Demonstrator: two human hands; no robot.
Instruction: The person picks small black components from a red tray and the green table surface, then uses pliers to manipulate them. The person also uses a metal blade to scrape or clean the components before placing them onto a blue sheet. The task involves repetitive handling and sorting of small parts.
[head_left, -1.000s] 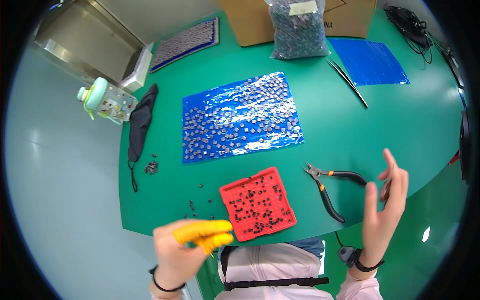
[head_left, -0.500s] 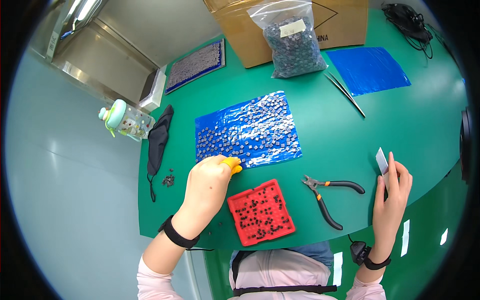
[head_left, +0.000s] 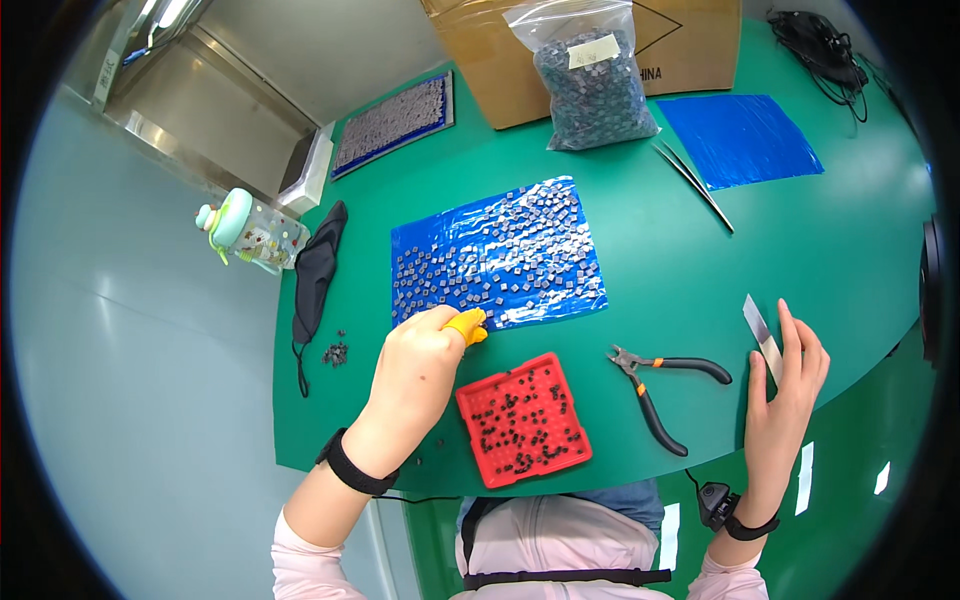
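My left hand (head_left: 418, 362) reaches to the near edge of a blue film sheet (head_left: 425, 236) spread with many small grey square pieces. Its fingers are closed, with a yellow finger cot (head_left: 467, 325) showing at the tips; whatever they pinch is hidden. Off to the right, my right hand (head_left: 785, 385) rests by the table edge, its index finger stretched out and the thumb apart. A thin blade-like strip (head_left: 763, 338), silvery at the far end and pale at the near end, lies between thumb and index finger. A red tray (head_left: 478, 388) holding small black pieces sits between my hands.
Diagonal cutters (head_left: 650, 388) lie right of the tray, tweezers (head_left: 695, 188) beside another blue sheet (head_left: 742, 140). Behind stand a clear bag of pieces (head_left: 595, 95) and a cardboard box (head_left: 690, 50). At left are a black fabric item (head_left: 318, 262), a bottle (head_left: 255, 232) and loose dark bits (head_left: 336, 353).
The strip by my right hand has gone from tilted up to lying flatter, and my thumb and index finger look wider apart. My left hand has barely moved.
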